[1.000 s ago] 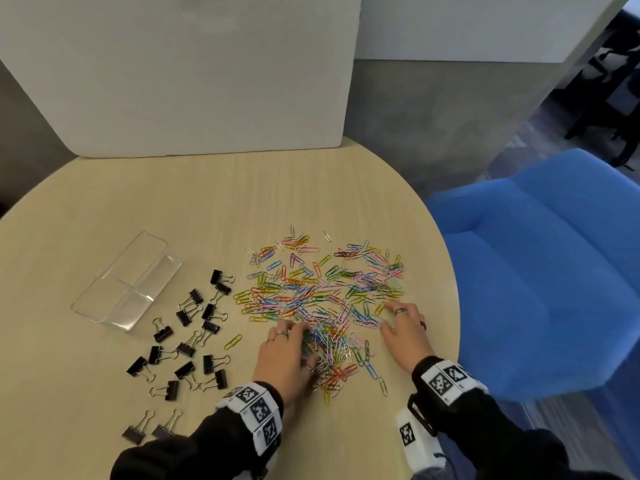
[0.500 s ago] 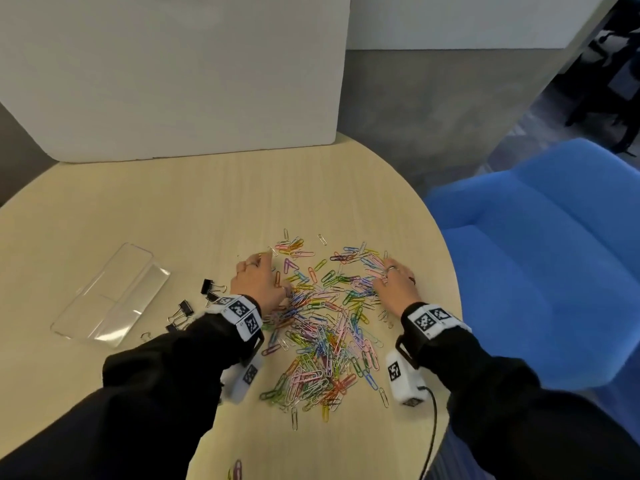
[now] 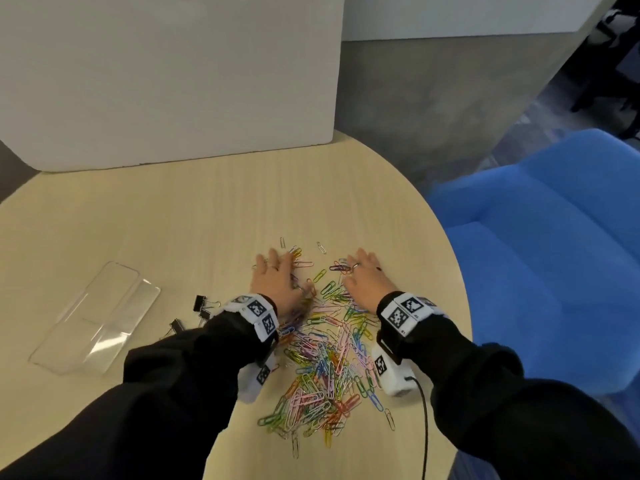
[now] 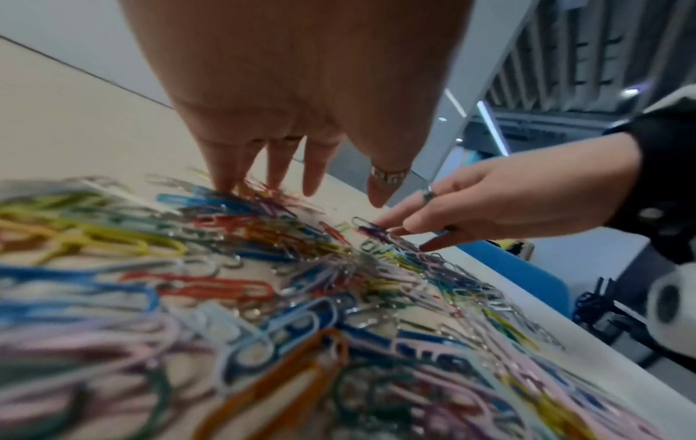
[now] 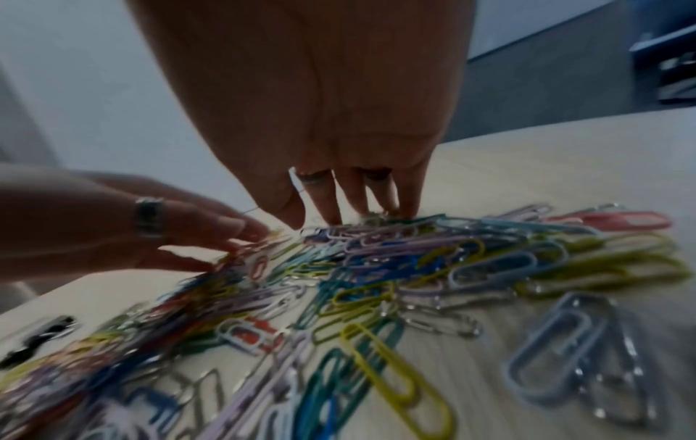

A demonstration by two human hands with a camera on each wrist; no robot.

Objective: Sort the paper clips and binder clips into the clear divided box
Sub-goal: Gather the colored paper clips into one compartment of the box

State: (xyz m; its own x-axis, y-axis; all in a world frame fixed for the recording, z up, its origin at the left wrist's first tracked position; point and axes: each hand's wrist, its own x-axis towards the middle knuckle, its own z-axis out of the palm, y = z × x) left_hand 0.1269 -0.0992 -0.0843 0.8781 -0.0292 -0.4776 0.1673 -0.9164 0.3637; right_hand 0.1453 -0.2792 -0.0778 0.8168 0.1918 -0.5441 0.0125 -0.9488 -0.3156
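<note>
Both hands' fingers (image 4: 226, 166) spread flat on paper clips (image 3: 322, 368), divided box (image 3: 93, 320) head-view only.

The paper clips (image 3: 325, 362) are a mix of pink, lilac, blue, green, yellow, orange, red and plain silver, spread on a pale wood-grain table (image 3: 173, 230). The binder clips (image 3: 202, 308) are black with silver wire handles, and the divided box (image 3: 93, 320) is clear. Black sleeves (image 3: 173, 382) end in white wristbands (image 3: 258, 315) printed with black-and-white square markers, beside a bright blue chair (image 3: 540, 258).
</note>
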